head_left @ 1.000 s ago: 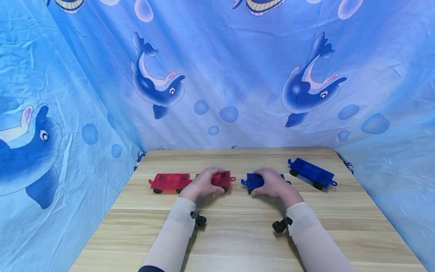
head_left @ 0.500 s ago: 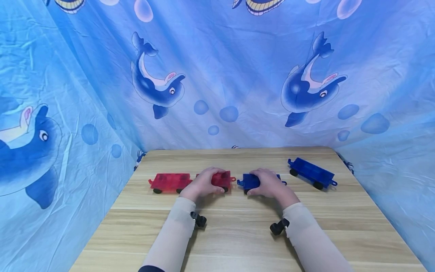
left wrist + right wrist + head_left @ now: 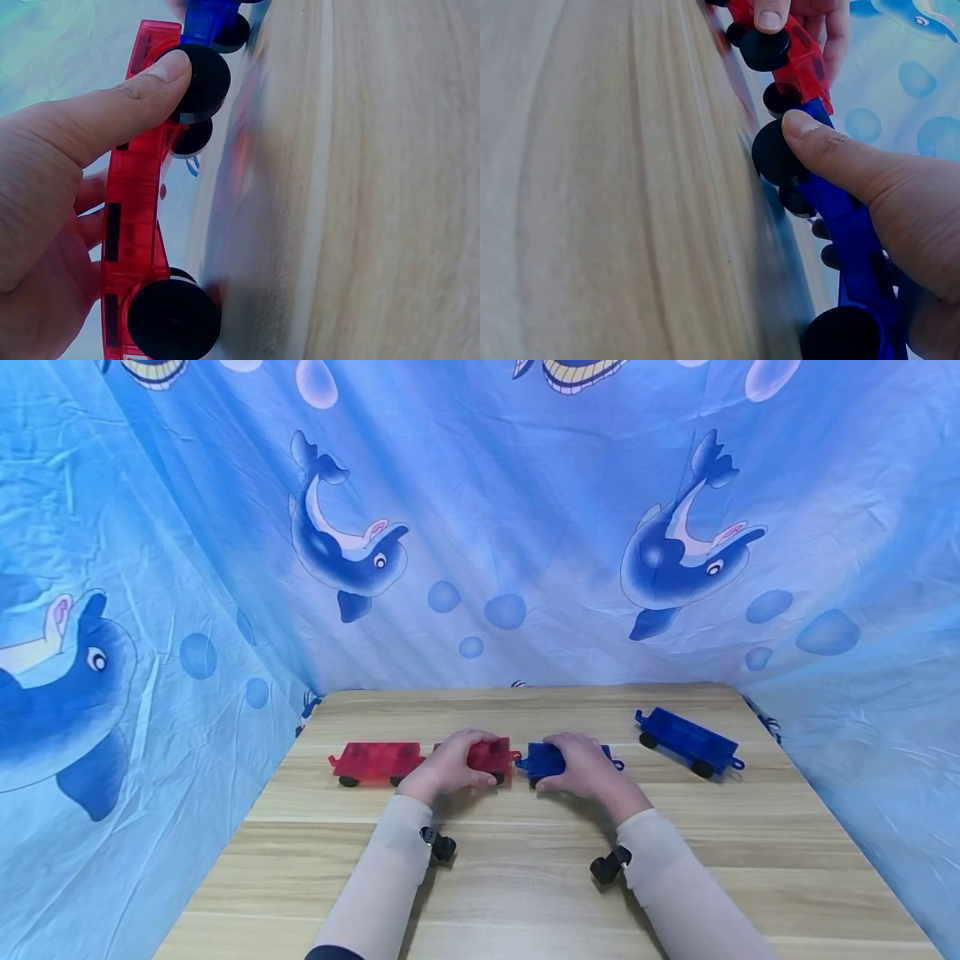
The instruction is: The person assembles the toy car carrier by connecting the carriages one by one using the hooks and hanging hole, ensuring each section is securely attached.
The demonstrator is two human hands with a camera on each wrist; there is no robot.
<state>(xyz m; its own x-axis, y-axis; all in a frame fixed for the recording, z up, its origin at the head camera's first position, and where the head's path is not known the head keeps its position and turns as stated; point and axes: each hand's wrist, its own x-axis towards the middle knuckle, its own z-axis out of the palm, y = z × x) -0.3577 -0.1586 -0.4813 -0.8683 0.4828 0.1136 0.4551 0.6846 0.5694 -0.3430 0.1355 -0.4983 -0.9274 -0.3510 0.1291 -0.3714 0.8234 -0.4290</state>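
Note:
My left hand (image 3: 450,767) grips a translucent red toy train car (image 3: 492,755) near the middle of the table. In the left wrist view its thumb presses on a black wheel (image 3: 202,86) while the other fingers lie behind the car. My right hand (image 3: 587,768) holds a translucent blue toy train car (image 3: 545,758) just to the right, its thumb on a front wheel (image 3: 775,154). The blue car's left coupling meets the red car's right ring in the head view; whether they are hooked cannot be told. My hands hide parts of both cars.
Left of my left hand stands another red train car (image 3: 378,761), its right end partly hidden. A second blue train car (image 3: 688,739) sits at an angle at the back right. A blue dolphin-print cloth (image 3: 480,527) hangs around the wooden table (image 3: 517,877).
My right hand has slid the blue car leftward until its coupling reaches the red car's ring. My left hand and the red car have barely moved.

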